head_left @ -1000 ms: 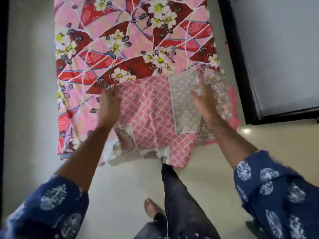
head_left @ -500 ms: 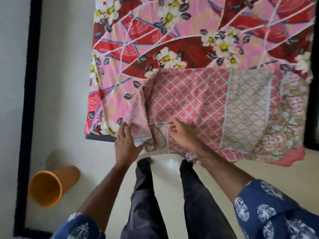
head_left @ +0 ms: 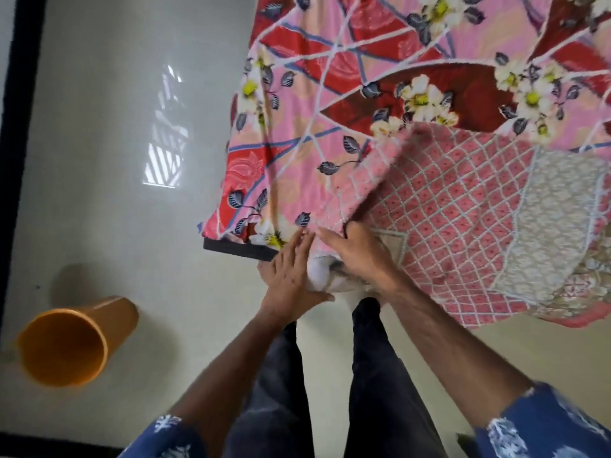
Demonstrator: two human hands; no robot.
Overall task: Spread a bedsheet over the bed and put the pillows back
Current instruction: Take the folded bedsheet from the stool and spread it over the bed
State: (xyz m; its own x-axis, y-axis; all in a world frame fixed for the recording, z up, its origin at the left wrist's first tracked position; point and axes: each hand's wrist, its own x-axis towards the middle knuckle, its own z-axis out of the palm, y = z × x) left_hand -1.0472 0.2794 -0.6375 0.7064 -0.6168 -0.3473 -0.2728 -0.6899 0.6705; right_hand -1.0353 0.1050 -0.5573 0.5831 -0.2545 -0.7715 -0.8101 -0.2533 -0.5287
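A pink and red flowered bedsheet point(head_left: 347, 77) covers the bed, whose dark corner edge point(head_left: 238, 250) shows at the near left. On top lies a folded pink lattice-patterned sheet point(head_left: 446, 209) with a pale grey patterned band, hanging over the near edge. My right hand point(head_left: 357, 252) grips a raised fold of the lattice sheet near the bed's corner. My left hand point(head_left: 291, 276) lies flat with fingers spread against the sheet's white bunched edge at the bed's corner. No pillows are in view.
An orange plastic bucket point(head_left: 72, 345) lies on its side on the pale glossy floor point(head_left: 115, 193) at the lower left. A black strip point(head_left: 16, 127) runs along the left edge. My legs in dark trousers stand against the bed's near edge.
The view has shifted left and closer to the bed's corner. Both hands have come together at that corner, and the right hand has lifted a fold of the lattice sheet.
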